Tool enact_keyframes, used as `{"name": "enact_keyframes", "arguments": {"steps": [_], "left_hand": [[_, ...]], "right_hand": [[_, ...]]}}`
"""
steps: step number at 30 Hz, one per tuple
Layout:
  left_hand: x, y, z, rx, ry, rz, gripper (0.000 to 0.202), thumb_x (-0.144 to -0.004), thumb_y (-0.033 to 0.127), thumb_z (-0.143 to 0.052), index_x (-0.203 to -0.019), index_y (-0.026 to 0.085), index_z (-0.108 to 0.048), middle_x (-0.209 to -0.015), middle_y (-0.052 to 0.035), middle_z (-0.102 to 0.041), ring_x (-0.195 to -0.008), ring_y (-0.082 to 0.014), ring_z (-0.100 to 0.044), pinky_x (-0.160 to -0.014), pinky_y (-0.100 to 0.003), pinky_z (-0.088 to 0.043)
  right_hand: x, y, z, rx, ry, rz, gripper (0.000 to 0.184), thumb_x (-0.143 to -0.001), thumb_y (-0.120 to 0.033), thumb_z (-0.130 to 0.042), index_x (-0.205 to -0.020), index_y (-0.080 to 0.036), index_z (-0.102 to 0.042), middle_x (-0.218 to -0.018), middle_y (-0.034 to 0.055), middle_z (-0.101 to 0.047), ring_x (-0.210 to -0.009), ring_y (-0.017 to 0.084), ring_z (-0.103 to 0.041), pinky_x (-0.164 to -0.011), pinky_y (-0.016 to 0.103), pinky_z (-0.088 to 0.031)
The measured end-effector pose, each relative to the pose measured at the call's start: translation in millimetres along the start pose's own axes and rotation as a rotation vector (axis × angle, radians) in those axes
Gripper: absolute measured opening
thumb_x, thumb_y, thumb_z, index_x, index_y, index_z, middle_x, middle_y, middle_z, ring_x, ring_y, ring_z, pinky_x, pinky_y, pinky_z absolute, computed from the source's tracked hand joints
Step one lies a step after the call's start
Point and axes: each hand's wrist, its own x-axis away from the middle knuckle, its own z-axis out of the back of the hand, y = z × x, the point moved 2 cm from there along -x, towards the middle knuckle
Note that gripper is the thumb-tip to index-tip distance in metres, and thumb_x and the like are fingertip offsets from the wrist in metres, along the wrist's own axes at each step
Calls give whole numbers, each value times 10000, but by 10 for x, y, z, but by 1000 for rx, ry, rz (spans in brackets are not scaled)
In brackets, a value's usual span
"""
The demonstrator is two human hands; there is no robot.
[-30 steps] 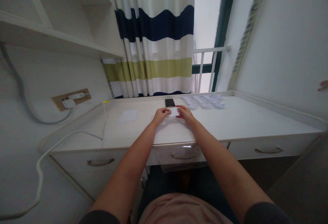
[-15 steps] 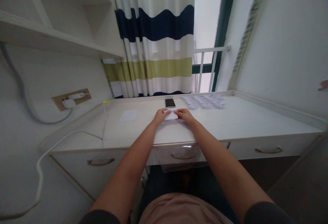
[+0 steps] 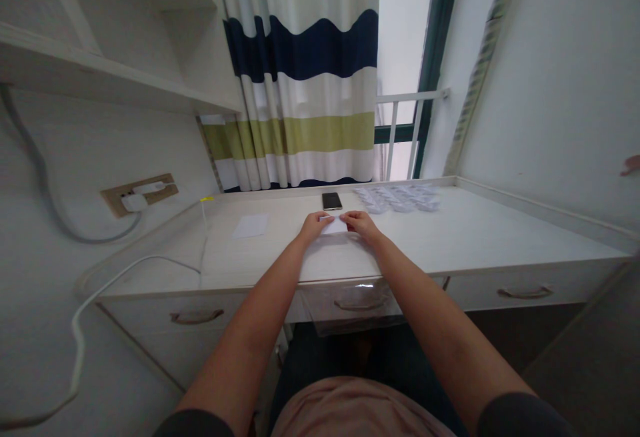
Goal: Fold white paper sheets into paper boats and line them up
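Between my two hands is a small white sheet of paper, held up a little toward me over the desk. My left hand pinches its left side, thumb on top. On the right side my right hand grips the paper with thumb and curled fingers. Just beyond my hands lies a dark phone. Further right, several folded white paper pieces lie in rows. A flat stack or sheet of white paper rests to the left.
The white desk has a raised back edge and drawers with handles. A clear plastic sheet hangs over its front edge. A white cable runs across the left end. Shelves overhang the left side.
Both hands stay in nearly the same place on the paper. The fingers of my right hand have shifted slightly, and the reddish patch beside them no longer shows.
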Motion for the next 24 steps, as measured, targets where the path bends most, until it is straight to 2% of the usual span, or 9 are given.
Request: {"name": "enact_keyframes", "arguments": {"steps": [5, 11, 16, 21, 24], "left_hand": [[14, 12, -3, 11, -36, 5, 233, -581, 352, -631, -604, 121, -609, -528, 23, -521, -540, -92, -429, -526, -209, -319], [18, 5, -16, 26, -86, 36, 242, -577, 370, -626, -580, 132, -581, -474, 43, -454, -479, -73, -374, -478, -202, -275], [18, -25, -31, 43, -132, 59, 253, -566, 378, -630, -567, 134, -563, -487, 39, -459, -479, -76, -382, -458, -203, -246], [-15, -74, -35, 79, -111, 60, 280, -604, 396, -601, -611, 116, -605, -490, 29, -473, -476, -73, -369, -459, -206, -247], [-42, -107, -31, 91, -92, 60, 261, -612, 375, -600, -606, 114, -610, -496, 27, -484, -470, -69, -367, -461, -206, -254]], "right_hand": [[15, -51, -13, -32, 27, -28, 296, -468, -399, -707, -551, -142, -585, -475, -30, -488, -494, 85, -423, -506, 234, -341], [30, -78, -24, -26, 40, -7, 229, -484, -349, -679, -536, -151, -577, -476, -34, -491, -499, 84, -430, -505, 228, -346], [21, -41, -29, 11, 3, -35, 217, -485, -328, -672, -579, -144, -608, -499, -27, -515, -485, 79, -422, -486, 226, -325], [-13, -44, 2, 81, 29, 36, 197, -506, -325, -653, -582, -148, -609, -475, -37, -499, -458, 68, -384, -463, 220, -290], [-14, -20, -4, 47, 26, -2, 219, -502, -344, -657, -581, -146, -605, -477, -32, -501, -459, 73, -394, -461, 222, -292]]}}
